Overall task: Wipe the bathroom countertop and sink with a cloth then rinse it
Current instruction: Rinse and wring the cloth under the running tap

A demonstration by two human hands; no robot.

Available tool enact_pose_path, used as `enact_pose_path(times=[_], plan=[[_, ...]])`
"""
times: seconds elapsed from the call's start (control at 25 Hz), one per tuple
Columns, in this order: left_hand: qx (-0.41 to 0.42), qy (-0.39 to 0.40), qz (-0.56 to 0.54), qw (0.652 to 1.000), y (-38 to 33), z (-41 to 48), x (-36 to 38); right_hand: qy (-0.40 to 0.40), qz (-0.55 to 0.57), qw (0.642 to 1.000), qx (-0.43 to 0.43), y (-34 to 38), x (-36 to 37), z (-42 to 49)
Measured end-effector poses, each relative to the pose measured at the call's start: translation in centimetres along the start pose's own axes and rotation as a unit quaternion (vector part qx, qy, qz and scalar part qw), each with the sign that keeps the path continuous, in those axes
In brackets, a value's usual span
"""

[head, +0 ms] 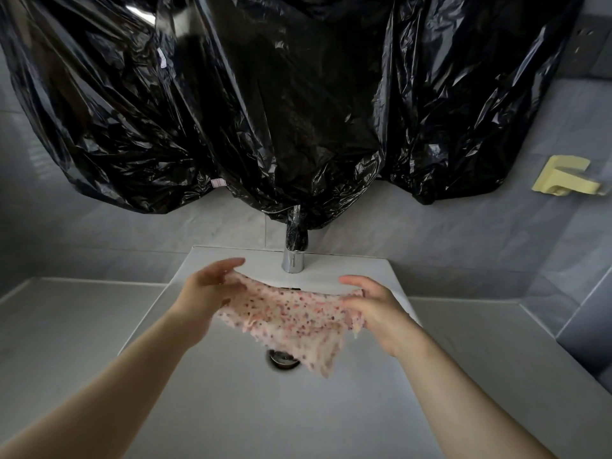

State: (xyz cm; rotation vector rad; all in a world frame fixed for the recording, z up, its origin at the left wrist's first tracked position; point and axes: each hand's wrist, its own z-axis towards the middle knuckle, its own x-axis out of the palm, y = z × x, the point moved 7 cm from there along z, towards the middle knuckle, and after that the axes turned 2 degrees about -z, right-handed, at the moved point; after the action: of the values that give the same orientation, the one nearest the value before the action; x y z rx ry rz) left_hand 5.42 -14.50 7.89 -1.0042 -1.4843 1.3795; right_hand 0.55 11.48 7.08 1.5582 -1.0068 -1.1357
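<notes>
You hold the cloth stretched between your two hands above the sink, so its long axis runs side to side, from your left hand to your right hand, with a loose corner drooping from the middle toward the drain. Each grip is closed on one end of the cloth: the left pinches the upper left edge, the right gathers the right edge in curled fingers. The faucet stands just beyond the cloth, near the midpoint between your hands, perhaps slightly nearer the left; I can't make out any running water. If rinsing is next, the cloth's middle already lies just in front of the spout, so the move seems to be forward and slightly up rather than sideways. The counter lies to either side of the sink, the left stretch nearer your left hand.
</notes>
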Motion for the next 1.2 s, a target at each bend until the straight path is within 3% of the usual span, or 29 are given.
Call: enact_pose_path(times=[0.08, 0.16, 0.24, 0.36, 0.48, 0.6, 0.64, 0.76, 0.8, 0.88, 0.92, 1.0, 1.12, 1.2], plan=[[0.035, -0.030, 0.160, 0.986, -0.6, -0.1, -0.6, -0.030, -0.138, 0.989, -0.034, 0.5, -0.3, 0.0], [0.106, -0.060, 0.366, 0.922, -2.0, -0.4, -0.5, -0.080, -0.256, 0.961, -0.073, 1.0, -0.8, 0.2], [0.133, -0.079, 0.421, 0.894, -2.7, -0.4, -0.3, -0.111, -0.272, 0.951, -0.093, 1.4, -1.3, 0.5], [0.040, -0.102, 0.342, 0.933, -1.5, -0.2, 0.3, -0.119, -0.144, 0.981, -0.047, 1.3, -1.2, 0.2], [-0.095, -0.043, 0.122, 0.987, 1.4, -1.5, 4.6, -0.103, -0.047, 0.993, 0.015, 0.9, 1.5, -0.6], [-0.102, 0.103, 0.057, 0.988, 2.4, -2.4, 9.5, 0.037, 0.103, 0.992, 0.056, 1.2, 4.9, -1.2], [-0.086, 0.108, 0.062, 0.989, 2.3, -2.2, 9.9, 0.045, 0.118, 0.991, 0.052, 1.4, 4.5, -1.0], [-0.096, 0.081, -0.015, 0.992, 2.6, -0.7, 9.7, -0.056, 0.062, 0.996, 0.022, 0.6, 1.0, 0.3], [-0.125, 0.109, -0.074, 0.983, 3.0, -0.5, 10.2, -0.048, 0.038, 0.997, 0.035, -0.5, 0.6, 0.7], [-0.169, 0.167, -0.169, 0.957, 3.5, -0.1, 11.7, 0.046, 0.042, 0.993, 0.104, -3.5, 1.2, 1.5], [-0.176, 0.170, -0.171, 0.954, 3.7, 0.2, 12.2, 0.088, 0.075, 0.983, 0.140, -4.6, 1.6, 1.7], [-0.182, 0.115, -0.094, 0.972, 4.6, 1.9, 12.2, 0.094, 0.125, 0.976, 0.150, -5.4, 1.0, 2.7], [-0.161, 0.035, 0.036, 0.986, 5.5, 6.0, 12.7, -0.060, 0.081, 0.990, 0.094, -5.0, -2.7, 6.7], [-0.133, 0.000, 0.027, 0.991, 4.8, 8.9, 14.2, -0.141, 0.048, 0.988, 0.052, -3.8, -4.4, 9.7]])
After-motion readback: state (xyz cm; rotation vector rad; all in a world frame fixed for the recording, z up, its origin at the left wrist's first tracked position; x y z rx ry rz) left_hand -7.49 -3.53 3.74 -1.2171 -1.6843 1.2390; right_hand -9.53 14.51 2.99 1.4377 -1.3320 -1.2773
